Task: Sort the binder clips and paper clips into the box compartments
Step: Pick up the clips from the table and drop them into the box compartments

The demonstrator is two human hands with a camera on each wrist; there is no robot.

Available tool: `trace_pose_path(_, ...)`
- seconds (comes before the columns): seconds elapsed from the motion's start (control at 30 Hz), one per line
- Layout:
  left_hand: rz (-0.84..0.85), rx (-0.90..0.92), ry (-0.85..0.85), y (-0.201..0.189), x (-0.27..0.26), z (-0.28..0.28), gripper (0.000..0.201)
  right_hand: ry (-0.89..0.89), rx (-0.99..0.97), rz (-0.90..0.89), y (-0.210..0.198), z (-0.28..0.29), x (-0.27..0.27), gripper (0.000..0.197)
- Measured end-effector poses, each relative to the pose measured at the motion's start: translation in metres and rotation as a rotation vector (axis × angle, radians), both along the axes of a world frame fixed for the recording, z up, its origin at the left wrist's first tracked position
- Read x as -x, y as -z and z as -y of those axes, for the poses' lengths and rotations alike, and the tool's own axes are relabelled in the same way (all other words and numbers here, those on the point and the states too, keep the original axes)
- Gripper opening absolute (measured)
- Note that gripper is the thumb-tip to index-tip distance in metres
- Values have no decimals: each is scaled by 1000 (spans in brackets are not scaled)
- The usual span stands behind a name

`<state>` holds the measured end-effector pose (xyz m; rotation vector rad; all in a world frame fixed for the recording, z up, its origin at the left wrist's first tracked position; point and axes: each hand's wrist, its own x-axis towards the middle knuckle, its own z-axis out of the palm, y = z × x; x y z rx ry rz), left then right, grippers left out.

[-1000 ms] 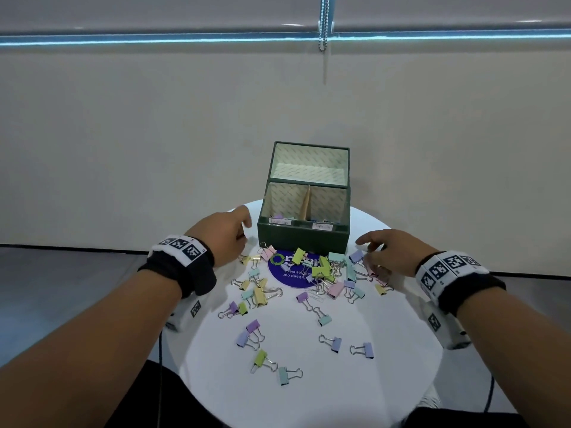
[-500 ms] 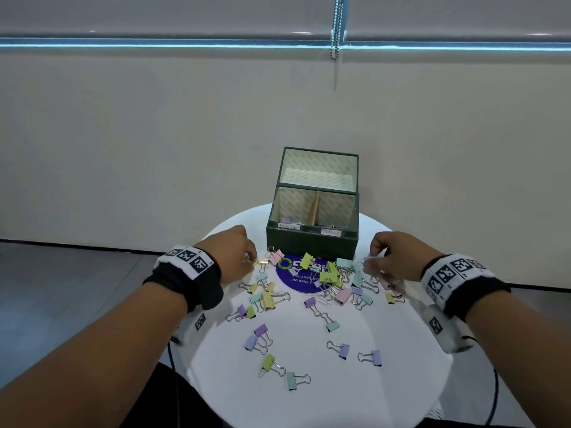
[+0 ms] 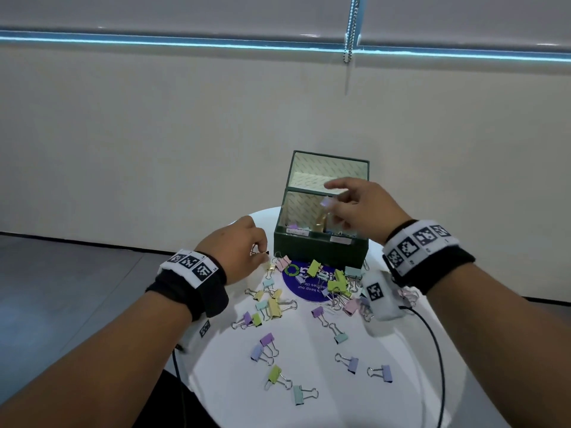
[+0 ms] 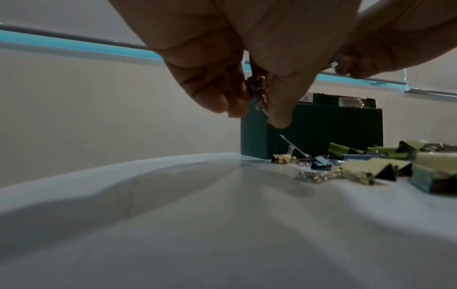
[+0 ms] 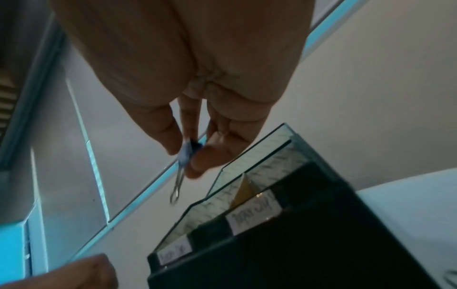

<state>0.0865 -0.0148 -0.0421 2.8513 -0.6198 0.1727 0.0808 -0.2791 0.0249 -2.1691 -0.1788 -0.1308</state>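
Observation:
A dark green box with an upright lid and a centre divider stands at the table's far side, also seen as the box in the right wrist view. My right hand hovers over the box and pinches a lavender binder clip, its wire handles hanging down. My left hand is low at the box's left front corner and pinches a small clip between thumb and fingers. Several pastel binder clips lie scattered on the white round table.
A purple round sticker lies under the clip pile in front of the box. White labels mark the box's front edge. A black cable runs from my right wrist across the table's right side. A wall stands behind the table.
My right hand has lifted from the clip pile up over the box, carrying the lavender binder clip. My left hand stays near the box's left corner, its fingers pinched together.

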Motion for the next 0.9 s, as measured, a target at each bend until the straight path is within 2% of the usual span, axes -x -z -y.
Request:
trace_pose_path(0.07, 50, 29, 2, -2, 1, 0, 14, 26, 85, 0, 2, -8, -6, 49)
trace_pose_path(0.1, 73, 45, 3, -3, 2, 1, 14, 53, 164, 27, 3, -5, -8, 50)
trace_pose_path(0.23, 160, 58, 86, -10, 3, 6, 13, 115, 313, 66, 12, 37, 6, 27)
trace_pose_path(0.3, 172, 105, 115, -19, -2, 15, 11, 182, 352, 22, 23, 69, 19, 20)
trace_pose_path(0.47, 138, 229, 90, -40, -30, 48, 9, 231, 499, -230, 62, 121, 43, 33)
trace_pose_path(0.6, 39, 192, 82, -42, -44, 64, 5, 216, 517, -317, 81, 127, 47, 33)
trace_pose_path(0.63, 11, 171, 83, -42, -45, 65, 10, 204, 512, -317, 82, 127, 46, 33)
trace_pose_path(0.7, 34, 143, 106, -41, -44, 61, 22, 177, 512, -293, 83, 125, 43, 34)
trace_pose_path(0.73, 79, 161, 114, -40, -43, 57, 21, 155, 534, -286, 83, 123, 42, 34)
trace_pose_path(0.8, 141, 200, 106, -38, -40, 45, 15, 112, 591, -306, 85, 119, 40, 45)
trace_pose_path(0.87, 131, 188, 78, -33, -33, 32, 8, 112, 617, -341, 87, 116, 37, 60)
trace_pose_path(0.9, 126, 181, 65, -29, -29, 26, 6, 121, 627, -341, 87, 113, 37, 61)
